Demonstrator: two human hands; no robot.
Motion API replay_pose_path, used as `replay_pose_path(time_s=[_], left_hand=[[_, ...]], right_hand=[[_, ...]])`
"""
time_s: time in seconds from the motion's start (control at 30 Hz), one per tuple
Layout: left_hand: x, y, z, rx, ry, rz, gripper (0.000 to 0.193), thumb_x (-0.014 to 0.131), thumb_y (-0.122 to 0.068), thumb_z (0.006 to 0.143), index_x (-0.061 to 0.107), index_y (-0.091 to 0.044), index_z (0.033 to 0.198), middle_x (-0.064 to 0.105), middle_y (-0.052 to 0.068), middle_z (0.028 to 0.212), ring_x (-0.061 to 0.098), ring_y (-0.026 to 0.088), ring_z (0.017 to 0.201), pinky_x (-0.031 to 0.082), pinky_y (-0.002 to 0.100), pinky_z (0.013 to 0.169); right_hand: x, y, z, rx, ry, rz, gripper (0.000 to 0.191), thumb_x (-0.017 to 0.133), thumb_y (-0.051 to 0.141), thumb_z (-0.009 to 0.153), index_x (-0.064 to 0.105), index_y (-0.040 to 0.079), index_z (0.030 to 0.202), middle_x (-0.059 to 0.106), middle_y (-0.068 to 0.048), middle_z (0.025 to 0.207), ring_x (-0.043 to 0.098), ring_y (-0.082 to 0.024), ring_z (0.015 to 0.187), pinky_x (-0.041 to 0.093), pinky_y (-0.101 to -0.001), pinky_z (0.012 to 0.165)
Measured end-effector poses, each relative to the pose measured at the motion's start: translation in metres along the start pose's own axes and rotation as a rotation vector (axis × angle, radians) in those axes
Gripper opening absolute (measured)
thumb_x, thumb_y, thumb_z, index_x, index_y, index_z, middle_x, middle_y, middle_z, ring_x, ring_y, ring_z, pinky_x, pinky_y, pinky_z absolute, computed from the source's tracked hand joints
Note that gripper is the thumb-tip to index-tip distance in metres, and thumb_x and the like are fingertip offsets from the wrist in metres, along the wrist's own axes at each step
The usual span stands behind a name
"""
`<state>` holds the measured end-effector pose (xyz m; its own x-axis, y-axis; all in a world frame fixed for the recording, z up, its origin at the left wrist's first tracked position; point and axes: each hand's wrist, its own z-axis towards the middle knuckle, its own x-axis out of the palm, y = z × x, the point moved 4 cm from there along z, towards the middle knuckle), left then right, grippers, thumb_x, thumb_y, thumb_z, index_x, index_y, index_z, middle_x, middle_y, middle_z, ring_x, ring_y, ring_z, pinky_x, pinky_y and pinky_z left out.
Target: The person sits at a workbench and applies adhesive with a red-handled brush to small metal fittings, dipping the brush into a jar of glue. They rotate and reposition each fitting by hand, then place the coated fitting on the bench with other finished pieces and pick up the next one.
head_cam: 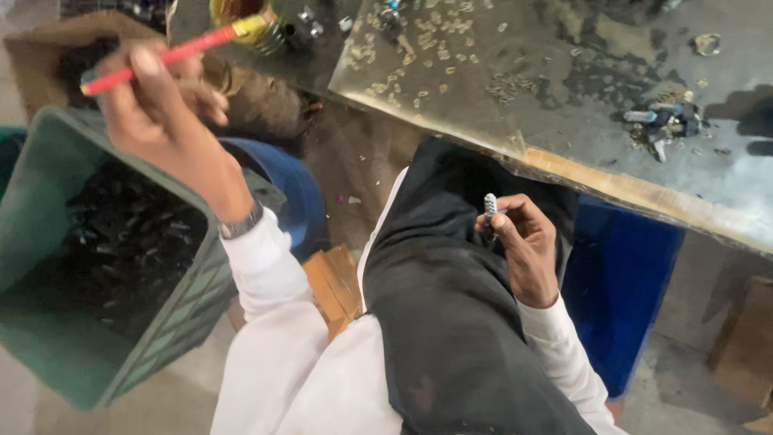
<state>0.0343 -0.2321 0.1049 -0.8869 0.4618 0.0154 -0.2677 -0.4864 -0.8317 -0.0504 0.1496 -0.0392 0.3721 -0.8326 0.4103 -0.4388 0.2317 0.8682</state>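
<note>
— While the person sits beside the table (644, 89), what does the left hand (157, 101) hold?

— It grips a red screwdriver (165, 55) with a yellow end. The hand is raised above the corner of a green crate (72, 354), and the tool points up to the right, toward a yellow tin (241, 16) at the table's far edge.

— And the right hand (523, 242)?

— It is closed on a small grey ribbed part (489, 205), pinched between thumb and fingertips, so the part stands upright. The hand rests over the person's lap, on the dark cloth (451, 322), below the table edge.

— What is in the crate?

— Many small dark pieces; I cannot tell what kind they are.

— Is something on the table?

— Small pale pieces (419, 36) lie scattered there, and a little heap of dark parts (664, 125) lies further right. A blue bin (616, 282) stands under the table, just beside the right arm.
</note>
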Motion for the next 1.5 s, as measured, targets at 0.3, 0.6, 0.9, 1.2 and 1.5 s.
replay_pose_path(time_s=[0.3,0.6,0.9,1.2,1.5], left_hand=[[0.108,-0.016,-0.111,-0.641,0.213,-0.498,0.031,0.067,-0.032,0.109,0.061,-0.001,0.106,0.064,0.010,0.081,0.052,0.014,0.055,0.035,0.027,0.045],[0.156,-0.041,-0.157,-0.632,0.500,-0.558,0.031,0.067,-0.029,0.109,0.061,0.002,0.107,0.068,0.014,0.082,0.058,0.015,0.052,0.042,0.027,0.050],[0.162,-0.042,-0.163,-0.591,0.550,-0.485,0.025,0.063,-0.023,0.110,0.061,0.002,0.108,0.070,0.016,0.086,0.062,0.015,0.060,0.045,0.025,0.051],[0.159,-0.041,-0.164,-0.594,0.572,-0.400,0.021,0.061,-0.018,0.110,0.061,0.003,0.110,0.071,0.016,0.085,0.064,0.015,0.062,0.047,0.025,0.053],[0.159,-0.037,-0.165,-0.581,0.606,-0.387,0.022,0.062,-0.019,0.110,0.061,0.003,0.111,0.071,0.016,0.087,0.065,0.016,0.063,0.049,0.025,0.054]], right_hand=[[-0.005,0.037,-0.009,-0.132,-0.040,0.042,0.019,0.070,0.020,0.104,0.064,0.002,0.106,0.069,-0.007,0.095,0.063,-0.012,0.087,0.048,-0.0259,0.081],[-0.024,0.057,-0.034,-0.211,-0.171,0.176,0.020,0.074,0.018,0.101,0.062,0.002,0.107,0.068,-0.007,0.097,0.067,-0.016,0.088,0.051,-0.0286,0.081],[-0.035,0.047,-0.030,-0.182,-0.204,0.202,0.017,0.072,0.014,0.102,0.062,0.001,0.105,0.069,-0.008,0.095,0.067,-0.015,0.086,0.055,-0.0302,0.080],[-0.036,0.043,-0.025,-0.167,-0.207,0.160,0.014,0.071,0.012,0.102,0.063,0.001,0.105,0.069,-0.008,0.094,0.068,-0.015,0.085,0.055,-0.0300,0.079],[-0.039,0.041,-0.024,-0.151,-0.211,0.131,0.014,0.070,0.011,0.102,0.063,0.000,0.105,0.069,-0.007,0.093,0.068,-0.015,0.084,0.054,-0.0297,0.078]])
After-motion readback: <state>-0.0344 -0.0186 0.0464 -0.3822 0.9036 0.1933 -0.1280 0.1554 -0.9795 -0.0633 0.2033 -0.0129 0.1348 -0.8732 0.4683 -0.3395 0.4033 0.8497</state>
